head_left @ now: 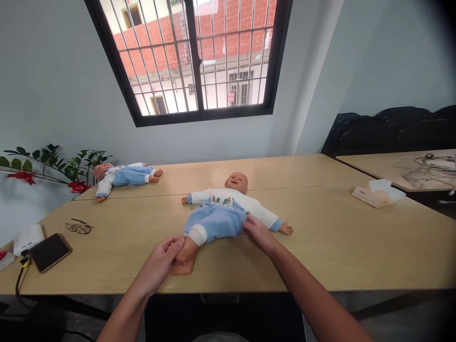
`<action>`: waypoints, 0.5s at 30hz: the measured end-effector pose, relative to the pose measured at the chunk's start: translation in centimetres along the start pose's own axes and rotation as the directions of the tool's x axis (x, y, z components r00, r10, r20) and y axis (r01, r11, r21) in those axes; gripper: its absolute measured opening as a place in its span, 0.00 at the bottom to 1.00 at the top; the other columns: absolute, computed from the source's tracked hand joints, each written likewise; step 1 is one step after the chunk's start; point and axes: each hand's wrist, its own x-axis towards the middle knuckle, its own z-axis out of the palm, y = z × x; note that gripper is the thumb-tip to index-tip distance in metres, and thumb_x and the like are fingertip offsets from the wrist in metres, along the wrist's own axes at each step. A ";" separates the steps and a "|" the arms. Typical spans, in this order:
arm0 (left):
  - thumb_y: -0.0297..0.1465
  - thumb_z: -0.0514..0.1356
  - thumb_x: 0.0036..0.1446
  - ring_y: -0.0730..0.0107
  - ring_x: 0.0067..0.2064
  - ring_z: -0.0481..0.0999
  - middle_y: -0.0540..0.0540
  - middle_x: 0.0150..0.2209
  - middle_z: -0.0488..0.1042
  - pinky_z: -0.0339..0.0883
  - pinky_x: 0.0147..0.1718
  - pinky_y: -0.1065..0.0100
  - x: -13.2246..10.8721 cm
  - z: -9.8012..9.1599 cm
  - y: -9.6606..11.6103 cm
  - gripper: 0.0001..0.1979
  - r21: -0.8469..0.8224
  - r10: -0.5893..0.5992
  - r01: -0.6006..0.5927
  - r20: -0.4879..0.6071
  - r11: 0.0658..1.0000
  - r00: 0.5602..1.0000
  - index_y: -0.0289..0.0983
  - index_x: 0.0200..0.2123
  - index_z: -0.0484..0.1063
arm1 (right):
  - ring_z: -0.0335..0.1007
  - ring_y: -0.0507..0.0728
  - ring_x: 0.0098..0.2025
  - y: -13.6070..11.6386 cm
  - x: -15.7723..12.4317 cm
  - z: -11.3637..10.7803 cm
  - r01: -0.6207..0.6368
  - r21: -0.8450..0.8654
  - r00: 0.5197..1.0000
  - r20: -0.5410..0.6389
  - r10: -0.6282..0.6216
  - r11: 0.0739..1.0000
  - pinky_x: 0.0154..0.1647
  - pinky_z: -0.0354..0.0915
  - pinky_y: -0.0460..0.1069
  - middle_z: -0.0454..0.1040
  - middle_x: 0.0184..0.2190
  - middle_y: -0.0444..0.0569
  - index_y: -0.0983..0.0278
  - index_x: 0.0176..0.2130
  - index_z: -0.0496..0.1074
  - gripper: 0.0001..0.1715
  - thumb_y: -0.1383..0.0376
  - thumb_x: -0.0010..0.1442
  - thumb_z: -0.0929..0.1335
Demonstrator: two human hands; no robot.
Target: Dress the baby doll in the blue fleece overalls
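Doll (223,209) is lying soft-bodied, likely light; left hand (164,259) is gripping its foot, right hand (259,232) is pinching its blue trousers (217,222).

We see a second baby doll in blue and white (123,177) lying at the far left of the pale wooden table (356,247), near a green leafy plant (53,164). A dark smartphone (50,251), thin-framed spectacles (79,228) and a white tissue box (378,192) rest there too.
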 end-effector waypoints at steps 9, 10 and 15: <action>0.52 0.66 0.56 0.65 0.35 0.75 0.43 0.37 0.81 0.69 0.34 0.68 -0.5 -1.6 0.7 0.27 -0.077 -0.074 0.079 0.073 0.994 0.995 0.35 0.44 0.80 | 0.68 0.62 0.38 1.0 1.9 -2.7 0.092 -0.407 0.994 -0.013 -0.106 0.909 0.45 0.61 0.53 0.78 0.33 0.53 0.62 0.30 0.75 0.12 0.58 0.60 0.68; 0.52 0.66 0.56 0.65 0.36 0.75 0.43 0.38 0.81 0.69 0.35 0.68 -0.5 -1.5 0.5 0.26 -0.077 -0.073 0.079 0.078 0.994 0.994 0.35 0.44 0.80 | 0.68 0.61 0.38 1.0 1.9 -2.6 0.087 -0.399 0.995 -0.017 -0.102 0.913 0.45 0.62 0.53 0.79 0.34 0.53 0.63 0.32 0.76 0.13 0.57 0.60 0.67; 0.53 0.63 0.59 0.63 0.40 0.76 0.43 0.40 0.80 0.70 0.39 0.66 -1.2 -0.2 -0.4 0.28 -0.082 -0.074 0.082 0.100 0.993 0.992 0.36 0.48 0.78 | 0.69 0.59 0.37 1.0 1.1 -2.1 0.096 -0.275 0.995 0.046 -0.087 0.957 0.44 0.66 0.52 0.78 0.35 0.47 0.63 0.38 0.77 0.16 0.55 0.56 0.69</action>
